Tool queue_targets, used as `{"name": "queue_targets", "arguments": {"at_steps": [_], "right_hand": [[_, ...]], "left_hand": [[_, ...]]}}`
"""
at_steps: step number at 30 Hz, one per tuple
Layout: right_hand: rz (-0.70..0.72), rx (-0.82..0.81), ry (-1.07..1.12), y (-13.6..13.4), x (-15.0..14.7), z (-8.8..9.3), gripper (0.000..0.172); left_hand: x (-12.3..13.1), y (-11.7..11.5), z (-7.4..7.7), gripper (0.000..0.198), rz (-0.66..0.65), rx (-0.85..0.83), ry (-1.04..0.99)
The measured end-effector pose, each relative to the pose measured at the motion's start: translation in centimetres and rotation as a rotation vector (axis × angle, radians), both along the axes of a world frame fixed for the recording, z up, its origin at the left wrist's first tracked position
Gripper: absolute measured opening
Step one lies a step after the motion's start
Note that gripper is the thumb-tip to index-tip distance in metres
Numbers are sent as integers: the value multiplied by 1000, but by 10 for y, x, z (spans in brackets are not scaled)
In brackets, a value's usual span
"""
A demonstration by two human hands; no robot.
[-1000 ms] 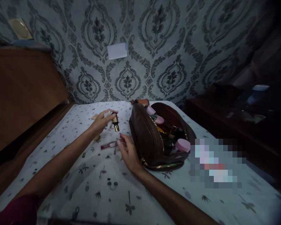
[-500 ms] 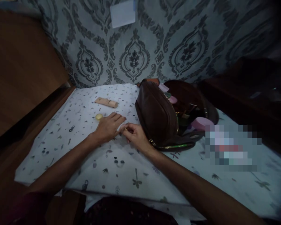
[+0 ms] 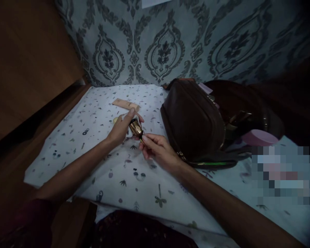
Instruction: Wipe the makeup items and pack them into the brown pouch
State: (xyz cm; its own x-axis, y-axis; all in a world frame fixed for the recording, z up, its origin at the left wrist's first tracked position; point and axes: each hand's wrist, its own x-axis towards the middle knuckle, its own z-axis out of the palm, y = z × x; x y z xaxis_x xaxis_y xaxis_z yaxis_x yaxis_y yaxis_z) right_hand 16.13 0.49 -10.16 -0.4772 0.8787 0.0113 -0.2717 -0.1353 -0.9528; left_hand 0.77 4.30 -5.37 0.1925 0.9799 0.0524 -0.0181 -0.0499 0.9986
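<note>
Between my hands is a small shiny gold-and-black cylinder (image 3: 135, 128), tilted down toward the right; its exact kind is unclear. My left hand (image 3: 119, 131) is curled around its upper end, thumb raised. Some pale, crumpled-looking material (image 3: 129, 133) shows beside the cylinder in that palm. My right hand (image 3: 158, 148) pinches the lower end with thumb and fingers. Just beyond the left hand lies a beige squeeze tube (image 3: 125, 104) on the cloth. A small yellow round thing (image 3: 115, 120) is partly hidden behind the left hand.
An open dark brown bag (image 3: 193, 117) with a zipper stands right of my hands. A pink rounded item (image 3: 260, 137) sticks out of it. A patterned white cloth (image 3: 113, 196) covers the surface. Brown wood panelling (image 3: 33, 62) rises at the left, patterned wallpaper (image 3: 164, 51) behind.
My left hand has turned from flat, palm down, to curled around the gold-and-black cylinder, now visible. My right hand has shifted to its lower end. The view has tilted down and left.
</note>
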Motion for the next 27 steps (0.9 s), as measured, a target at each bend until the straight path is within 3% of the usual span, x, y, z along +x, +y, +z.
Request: {"name": "queue_targets", "arguments": {"at_steps": [4, 8, 11, 16, 19, 22, 27], "right_hand": [[58, -223, 165, -7, -7, 4, 47], [5, -250, 200, -11, -9, 8, 48], [-60, -239, 161, -10, -10, 7, 53], [-150, -215, 16, -5, -8, -1, 63], [-160, -195, -57, -2, -5, -3, 63], [-223, -150, -68, 2, -1, 1, 58], [-399, 16, 51, 7, 5, 9, 53]], "left_hand": [[16, -14, -8, 60, 63, -57, -219], [23, -22, -16, 62, 60, -135, -251], [24, -25, -23, 58, -28, -88, -218], [25, -30, -33, 54, -299, -100, -153], [21, -26, -28, 48, -274, -13, -103], [9, -17, -13, 43, -197, 174, 76], [-16, -3, 8, 41, -317, 475, 675]]}}
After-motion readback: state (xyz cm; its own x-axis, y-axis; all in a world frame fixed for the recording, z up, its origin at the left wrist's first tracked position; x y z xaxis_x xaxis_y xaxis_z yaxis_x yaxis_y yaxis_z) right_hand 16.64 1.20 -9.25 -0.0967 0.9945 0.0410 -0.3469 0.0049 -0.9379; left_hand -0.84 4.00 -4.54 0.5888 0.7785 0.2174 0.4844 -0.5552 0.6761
